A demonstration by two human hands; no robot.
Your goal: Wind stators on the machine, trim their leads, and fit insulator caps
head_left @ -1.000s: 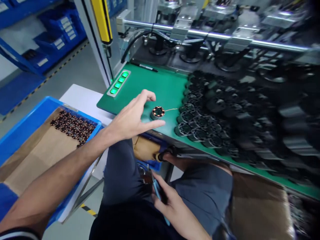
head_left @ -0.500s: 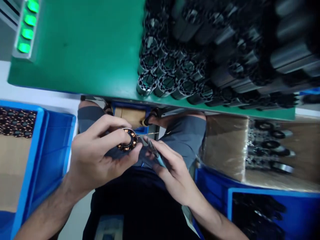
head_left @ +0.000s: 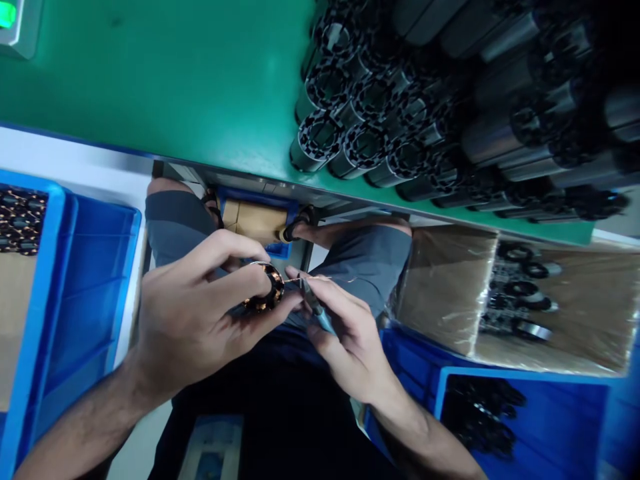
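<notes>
I am holding the coil (head_left: 276, 293) in the left hand (head_left: 195, 313), its wire (head_left: 293, 280) running right, by the cutters (head_left: 316, 309) in the right hand (head_left: 355, 333). Beyond the grip the table (head_left: 175, 87) is stretching across, tubes (head_left: 485, 143) standing on its right part. Left of the grip a bin (head_left: 42, 287) is holding more coils (head_left: 20, 223); rightward, a box (head_left: 445, 287) is holding parts (head_left: 520, 293), and right but nearer, another bin (head_left: 525, 375) is sitting.

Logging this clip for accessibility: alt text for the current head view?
A person's left hand holds a copper-wound ring; the right hand holds blue-handled pliers at the thin wire extending from it. Beyond, dark metal cylinders crowd the right of a green table.
</notes>
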